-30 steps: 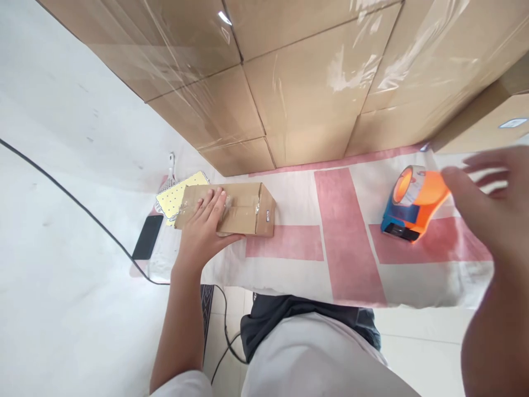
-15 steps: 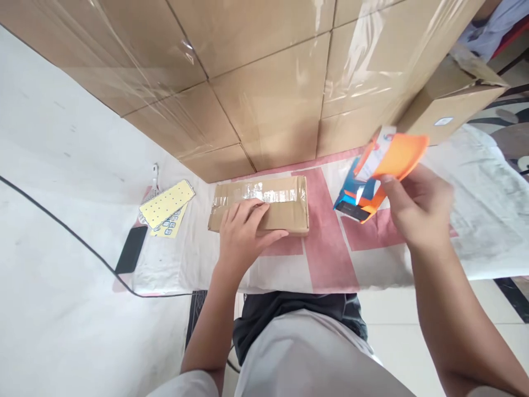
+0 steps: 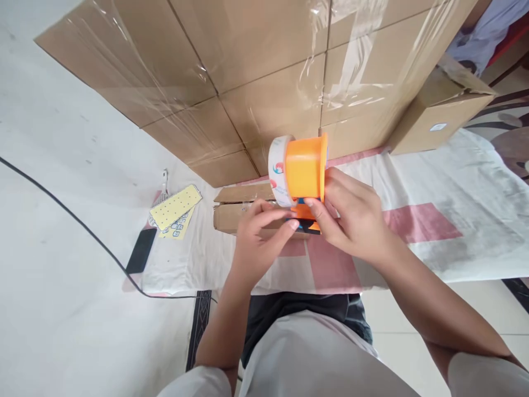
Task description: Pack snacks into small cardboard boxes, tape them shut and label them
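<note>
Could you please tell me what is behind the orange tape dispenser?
Behind the tape dispenser show part of a small cardboard box and, farther back, wrapped cartons. The box's right half is mostly hidden by the dispenser and left hand.

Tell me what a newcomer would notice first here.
The bright orange tape dispenser would likely catch the eye first, held near the middle of the view in the right hand, with the left hand at its lower end. Behind it rises a wall of cartons under shiny clear plastic. Off to the left, yellow sheets stand out against the pale cloth.
</note>
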`<state>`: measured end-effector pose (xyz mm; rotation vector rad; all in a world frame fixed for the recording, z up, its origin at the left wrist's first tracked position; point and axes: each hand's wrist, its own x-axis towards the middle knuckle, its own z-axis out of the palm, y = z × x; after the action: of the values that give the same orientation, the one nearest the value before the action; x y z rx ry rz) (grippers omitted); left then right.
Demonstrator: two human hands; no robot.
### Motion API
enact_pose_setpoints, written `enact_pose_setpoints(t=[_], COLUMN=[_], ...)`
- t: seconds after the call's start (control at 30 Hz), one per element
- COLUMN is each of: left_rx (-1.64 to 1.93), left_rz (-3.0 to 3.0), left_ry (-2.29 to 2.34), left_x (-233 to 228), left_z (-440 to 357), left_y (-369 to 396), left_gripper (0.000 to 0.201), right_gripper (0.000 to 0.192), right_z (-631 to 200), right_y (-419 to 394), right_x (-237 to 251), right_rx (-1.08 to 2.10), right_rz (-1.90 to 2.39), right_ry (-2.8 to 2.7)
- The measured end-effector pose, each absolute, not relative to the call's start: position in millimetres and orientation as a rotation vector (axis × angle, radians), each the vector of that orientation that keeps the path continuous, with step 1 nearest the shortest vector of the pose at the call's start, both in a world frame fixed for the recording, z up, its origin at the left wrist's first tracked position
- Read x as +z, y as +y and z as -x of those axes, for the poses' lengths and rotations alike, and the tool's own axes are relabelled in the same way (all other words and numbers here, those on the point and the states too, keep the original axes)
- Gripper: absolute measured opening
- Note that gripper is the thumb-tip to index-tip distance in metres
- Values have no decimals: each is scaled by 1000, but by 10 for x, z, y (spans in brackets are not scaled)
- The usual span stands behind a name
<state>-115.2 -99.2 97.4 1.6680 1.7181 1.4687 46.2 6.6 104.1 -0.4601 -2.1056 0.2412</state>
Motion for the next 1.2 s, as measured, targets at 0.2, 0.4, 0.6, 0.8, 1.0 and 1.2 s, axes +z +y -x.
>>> enact_pose_setpoints(t=[0.2,0.4,0.6,0.8,1.0,1.2], left_rx=[1626,1596,1652,1657,1573,1181], left_rz=[-1704,-1476,-1088,-1112,-1195,-1707], left_ry=[1793,1706,1536,1502,1687,2668], left_x=[898,1038,1000,883,790,613], left_z=[1030,901,738,635,767,1462], left_y=[-1066,-1236,-1310,-1335,-1332,-1309], left_gripper=[6,9,25,29,26,49], right_gripper=[25,23,21,22,20,14], right_z=[-421,-409,-397,-382,-433,-686], right_y=[62,149,102,-23,-30,74], right_x=[1012,945,900,902,896,817], right_rx=[131,126,177,343,565,608], right_rz=[533,575,599,738,744,810], right_ry=[-1999,-1953,-1856,-1725,-1656,-1406])
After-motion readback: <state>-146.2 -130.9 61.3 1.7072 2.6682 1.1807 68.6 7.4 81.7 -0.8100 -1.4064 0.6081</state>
